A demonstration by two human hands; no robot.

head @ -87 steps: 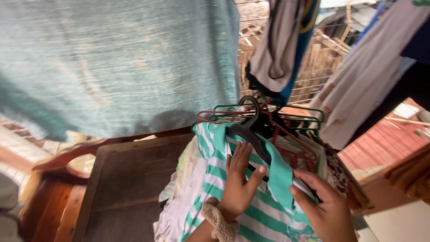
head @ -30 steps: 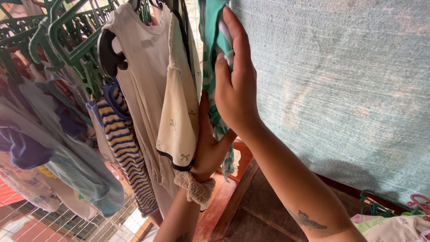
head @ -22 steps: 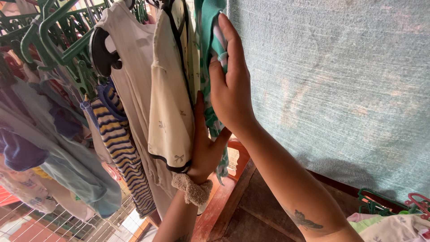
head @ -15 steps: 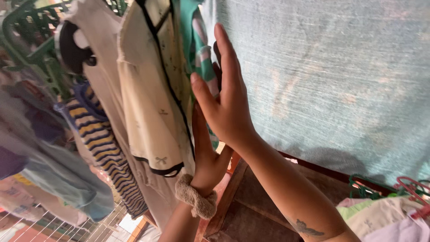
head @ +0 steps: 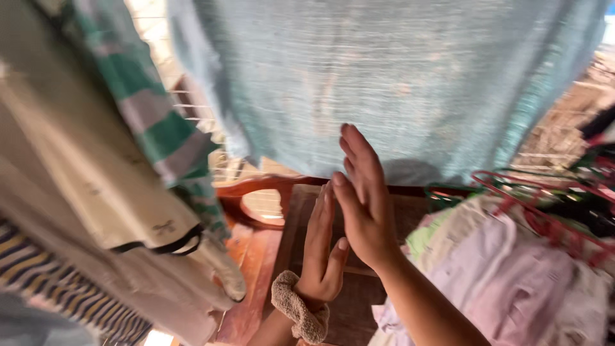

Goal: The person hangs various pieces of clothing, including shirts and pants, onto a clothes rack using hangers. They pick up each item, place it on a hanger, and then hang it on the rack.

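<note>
Right hand [head: 362, 205] raised in mid-frame, fingers straight and together, palm open, holding nothing; fingertips reach up in front of the lower edge of a hanging pale teal cloth [head: 384, 77], contact not clear through the motion blur. Left hand [head: 322, 253] just beside it and a little lower, also flat and open, fingers up, thumb spread, empty; a beige scrunchie [head: 300, 307] sits around that wrist. The two hands are close, the left partly behind the right's palm edge. Behind and below both: a dark wooden tabletop [head: 301, 211] with a curved reddish-brown wooden chair arm [head: 246, 192] at its left end. Left of the hands, apart from them, hangs a green-and-white striped garment [head: 150, 122], blurred, nearest of the hung clothes to the hands. Further left, a cream garment with dark trim [head: 96, 186] along its lower hem overlaps the striped one, and under it a white garment [head: 141, 282] drapes down. At the bottom left corner, a navy-and-yellow striped piece [head: 57, 288] shows in part. Right of the right forearm lies a pile of pale laundry [head: 506, 269], pinkish white and light green, resting on the tabletop. On top and behind the pile: red hangers [head: 532, 205] and green hangers [head: 448, 191], tangled together. Far right edge too blurred to tell more.
</note>
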